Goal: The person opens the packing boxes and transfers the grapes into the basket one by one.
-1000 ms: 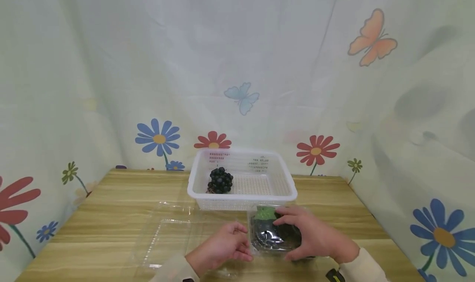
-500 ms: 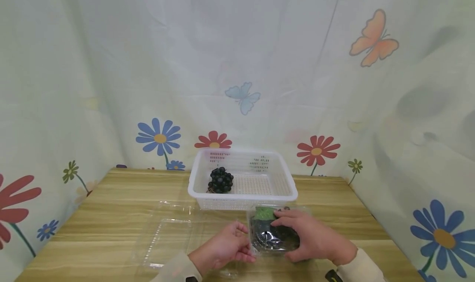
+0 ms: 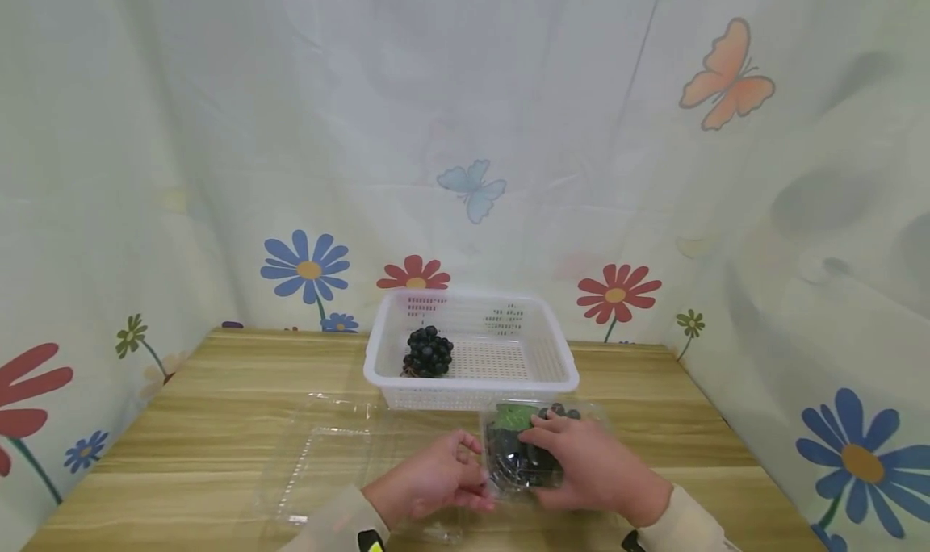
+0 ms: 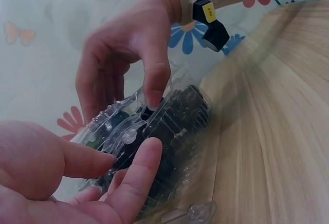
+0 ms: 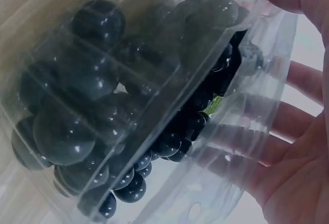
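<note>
Currently, clear clamshell (image 3: 511, 473) of dark grapes (image 5: 67, 131) on tabletop (image 3: 182, 455), just before white basket (image 3: 472, 385); right hand (image 3: 599, 465), fingers spread wide over clamshell; left hand (image 3: 439, 475), fingers loosely parted at its left edge

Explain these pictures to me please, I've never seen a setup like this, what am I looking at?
There's no machine, just a person's bare left hand and right hand. The wide picture comes from a camera worn on the head; the two close ones come from cameras on each wrist. On the wooden table stands a white basket holding what looks like a bunch of dark grapes; clear plastic packaging lies toward the left. The right hand grips a clear box of similar dark fruit from above; the left hand's fingers are at its left edge.
</note>
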`<state>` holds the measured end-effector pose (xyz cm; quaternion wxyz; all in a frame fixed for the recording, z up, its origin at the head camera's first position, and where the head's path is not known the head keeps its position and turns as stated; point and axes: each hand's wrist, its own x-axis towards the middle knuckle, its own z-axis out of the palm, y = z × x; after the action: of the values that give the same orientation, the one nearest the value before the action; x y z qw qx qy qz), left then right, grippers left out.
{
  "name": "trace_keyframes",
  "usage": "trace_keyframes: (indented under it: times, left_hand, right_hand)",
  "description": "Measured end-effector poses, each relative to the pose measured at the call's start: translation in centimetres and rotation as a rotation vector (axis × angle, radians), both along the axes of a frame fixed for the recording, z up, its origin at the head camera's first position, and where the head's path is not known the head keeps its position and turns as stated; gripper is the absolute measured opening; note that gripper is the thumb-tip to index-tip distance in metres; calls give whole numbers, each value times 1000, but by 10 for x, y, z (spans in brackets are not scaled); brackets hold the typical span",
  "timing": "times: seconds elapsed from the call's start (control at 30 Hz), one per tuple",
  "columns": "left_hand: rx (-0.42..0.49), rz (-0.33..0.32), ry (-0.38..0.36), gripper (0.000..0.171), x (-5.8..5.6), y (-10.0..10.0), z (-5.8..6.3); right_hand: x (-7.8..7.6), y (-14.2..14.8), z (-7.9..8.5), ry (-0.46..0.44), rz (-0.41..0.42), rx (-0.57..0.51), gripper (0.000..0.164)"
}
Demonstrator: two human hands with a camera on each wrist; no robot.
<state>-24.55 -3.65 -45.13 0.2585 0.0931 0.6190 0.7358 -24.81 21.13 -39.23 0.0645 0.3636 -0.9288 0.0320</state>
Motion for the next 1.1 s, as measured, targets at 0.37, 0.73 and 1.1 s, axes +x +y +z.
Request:
trace_keyframes:
  times: [0.37,0.73,1.1]
  left_hand:
    - [-24,-3,-12,40,-5,3,-1]
    - [-23,19,-6,40,-6,7,-7]
    - [-16,30,2,39,-4,9,-4]
  right_hand:
    - [-2,-5,-1,43,3,64,57]
    - [-5,-12,-1,30,26,50,55]
    - [-8,-14,-1,20,36,19,50]
